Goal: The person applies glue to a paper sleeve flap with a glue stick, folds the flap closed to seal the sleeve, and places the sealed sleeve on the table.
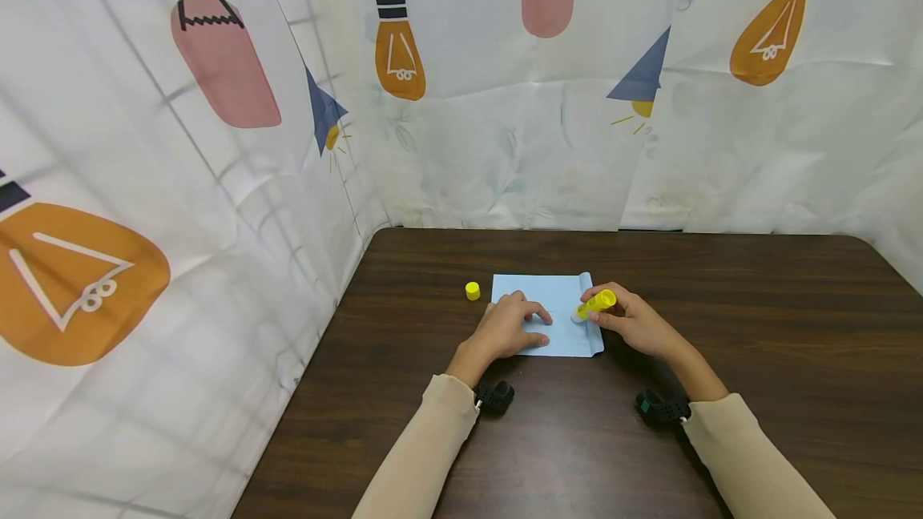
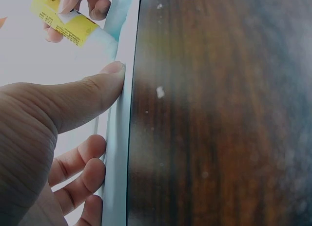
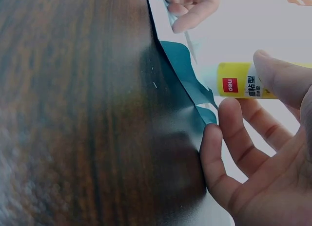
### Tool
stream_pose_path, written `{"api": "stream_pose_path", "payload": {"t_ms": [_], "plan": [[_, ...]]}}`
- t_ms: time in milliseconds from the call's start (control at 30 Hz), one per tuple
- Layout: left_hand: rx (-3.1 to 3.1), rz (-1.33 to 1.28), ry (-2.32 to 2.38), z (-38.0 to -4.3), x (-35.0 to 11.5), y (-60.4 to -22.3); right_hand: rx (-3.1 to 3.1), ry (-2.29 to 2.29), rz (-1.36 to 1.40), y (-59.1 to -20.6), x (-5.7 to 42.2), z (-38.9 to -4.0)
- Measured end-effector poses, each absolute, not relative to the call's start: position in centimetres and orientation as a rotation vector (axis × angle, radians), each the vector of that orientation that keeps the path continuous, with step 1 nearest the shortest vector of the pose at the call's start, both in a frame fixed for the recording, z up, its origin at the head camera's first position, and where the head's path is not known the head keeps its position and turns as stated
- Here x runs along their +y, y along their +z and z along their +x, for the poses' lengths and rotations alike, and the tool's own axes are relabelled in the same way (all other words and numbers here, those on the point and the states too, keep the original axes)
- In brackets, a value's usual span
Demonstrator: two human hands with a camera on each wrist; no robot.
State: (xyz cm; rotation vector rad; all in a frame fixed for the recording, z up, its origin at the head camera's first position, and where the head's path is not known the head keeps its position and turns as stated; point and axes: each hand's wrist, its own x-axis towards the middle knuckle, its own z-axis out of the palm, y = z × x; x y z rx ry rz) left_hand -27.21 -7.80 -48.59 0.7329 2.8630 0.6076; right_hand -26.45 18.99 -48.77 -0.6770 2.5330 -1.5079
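Observation:
A light blue sheet of paper [image 1: 548, 291] lies on the table, its right edge folded into a raised strip. My right hand [image 1: 634, 325] pinches a yellow glue stick [image 1: 602, 302] between thumb and fingers, its white end down at the paper beside that fold. In the right wrist view the glue stick [image 3: 239, 81] shows a red label, and the lower fingers rest by the paper's edge. My left hand [image 1: 508, 327] rests on the left half of the sheet, fingers spread and slightly bent. The left wrist view shows its thumb [image 2: 92, 94] at the paper's near edge.
A yellow glue cap [image 1: 472, 291] stands on the dark wooden table [image 1: 562, 439], just left of the paper. Printed white curtains [image 1: 469, 158] hang behind and to the left of the table. Each wrist wears a black strap device [image 1: 494, 398].

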Motion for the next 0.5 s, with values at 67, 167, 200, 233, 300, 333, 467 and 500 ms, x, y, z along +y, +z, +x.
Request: {"api": "stream_pose_path", "payload": {"t_ms": [67,167,200,233,300,333,467,500], "plan": [[2.862,0.733,0.608,-27.24,-7.79,-48.61,2.527,-1.506,-0.678,-48.78,19.02,-26.46],[2.862,0.731,0.608,-27.27,-7.79,-48.63,2.520,-1.503,-0.680,-48.79,19.07,-26.48],[2.862,0.730,0.608,-27.29,-7.79,-48.64,2.520,-1.500,-0.681,-48.80,19.09,-26.49],[2.862,0.729,0.606,-27.30,-7.79,-48.64,2.521,-1.497,-0.682,-48.80,19.09,-26.50],[2.863,0.727,0.603,-27.29,-7.79,-48.63,2.521,-1.493,-0.682,-48.77,19.10,-26.49],[2.863,0.727,0.602,-27.29,-7.79,-48.62,2.519,-1.491,-0.682,-48.76,19.11,-26.49],[2.861,0.725,0.597,-27.21,-7.77,-48.57,2.502,-1.487,-0.679,-48.66,19.14,-26.41],[2.862,0.725,0.596,-27.19,-7.77,-48.55,2.497,-1.485,-0.680,-48.64,19.16,-26.38]]}}
